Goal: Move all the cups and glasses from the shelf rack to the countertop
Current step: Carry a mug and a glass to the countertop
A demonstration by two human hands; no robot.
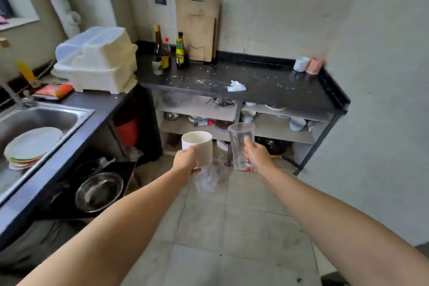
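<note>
Cup point(198, 147), white, cylindrical: carried in the left hand point(185, 161), whose fingers wrap the lower near side; mouth up, long axis close to vertical, leaning a little toward the right. Held in the air in front of the shelf rack point(274, 131), below the level of the table point(267, 87) and touching neither

Glass point(241, 146), clear tumbler, wider at the rim than the base: clamped in the right hand point(257, 158), thumb on the near face, fingers round the lower half. Mouth up, long axis near vertical, tilted slightly left. Just beside the cup, the two not touching

Grip low on each vessel leaves rim and upper wall free, which I judge suits setting them down base first; upright carriage keeps the open ends from catching the table edge on the way up

Two small cups point(307, 65), one white, one pink: on the far right corner of the table against the wall, lying or tilted rather than plainly upright; cannot tell which

Shelf rack, lower tiers: bowls point(297, 123) and assorted kitchenware; further cups or glasses there too small to make out

Table, other contents: crumpled white tissue point(236, 86) near the middle, three bottles point(167, 53) and a cutting board point(198, 28) at the back, scattered white specks

Step in hand, as judged: lift both vessels up to the open table surface between the tissue and the small cups
</note>
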